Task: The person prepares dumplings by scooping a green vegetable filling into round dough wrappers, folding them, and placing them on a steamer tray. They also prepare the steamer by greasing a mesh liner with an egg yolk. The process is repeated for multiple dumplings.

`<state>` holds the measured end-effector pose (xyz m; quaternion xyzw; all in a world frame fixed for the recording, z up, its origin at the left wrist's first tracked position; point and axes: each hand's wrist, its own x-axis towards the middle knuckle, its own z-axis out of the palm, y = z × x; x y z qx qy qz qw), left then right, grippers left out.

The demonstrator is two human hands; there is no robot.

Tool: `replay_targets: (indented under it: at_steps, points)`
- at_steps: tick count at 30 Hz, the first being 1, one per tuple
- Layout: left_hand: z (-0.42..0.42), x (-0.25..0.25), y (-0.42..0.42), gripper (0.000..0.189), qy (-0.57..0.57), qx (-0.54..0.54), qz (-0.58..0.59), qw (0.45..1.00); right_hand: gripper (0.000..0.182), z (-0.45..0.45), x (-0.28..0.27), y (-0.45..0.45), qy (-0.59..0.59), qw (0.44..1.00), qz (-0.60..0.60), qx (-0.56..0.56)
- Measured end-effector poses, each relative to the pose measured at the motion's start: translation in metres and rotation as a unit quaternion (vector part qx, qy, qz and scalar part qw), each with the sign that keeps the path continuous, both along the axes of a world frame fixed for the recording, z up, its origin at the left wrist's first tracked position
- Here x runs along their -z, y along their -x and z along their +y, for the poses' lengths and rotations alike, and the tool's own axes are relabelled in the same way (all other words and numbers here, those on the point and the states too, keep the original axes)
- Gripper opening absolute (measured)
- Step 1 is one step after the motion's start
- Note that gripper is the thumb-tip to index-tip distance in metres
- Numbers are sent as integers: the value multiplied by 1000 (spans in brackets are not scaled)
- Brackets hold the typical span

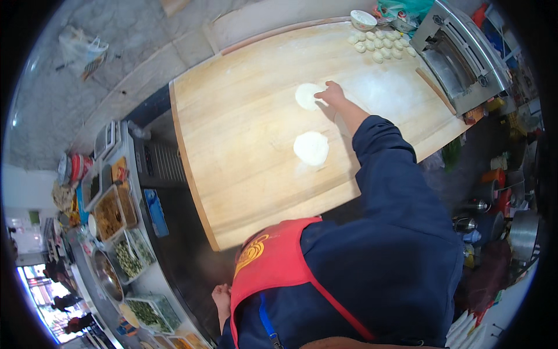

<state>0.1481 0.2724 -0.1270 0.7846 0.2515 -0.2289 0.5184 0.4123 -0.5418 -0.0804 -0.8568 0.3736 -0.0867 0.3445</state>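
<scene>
Two thin round sheets of dough lie apart on the pale wooden board. My right hand (332,94) reaches over the board, its fingertips at the right edge of the farther dough sheet (308,96); whether they pinch it cannot be told. Nearer my body lies the other dough sheet (311,148), untouched. A faint rounded shape shows beside my right forearm, too unclear to name. Low beside the red apron (274,253), away from the board, is my left hand (221,298); its fingers look curled and are partly hidden.
Small dough pieces (387,45) sit in a group on the wooden board (244,109) at the far right, near a white bowl (363,20). A rolling pin (436,91) lies beside a metal machine (466,56). Food containers (150,312) line a counter at left.
</scene>
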Motion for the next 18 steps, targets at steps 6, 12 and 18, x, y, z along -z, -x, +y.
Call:
replay_targets:
  at_steps: [6, 12, 18]
  points:
    - [-89, -92, -66, 25, -57, 9, -72, 996, 68, 12, -27, -34, 80, 987, 128, 51]
    - [-104, -104, -102, 14, 23, -61, -118, 991, 42, -27, -3, -45, 63, 961, 222, -150]
    - [-165, -136, -153, 10, 156, -119, -135, 971, 18, 40, -28, -40, 178, 924, 2, -337]
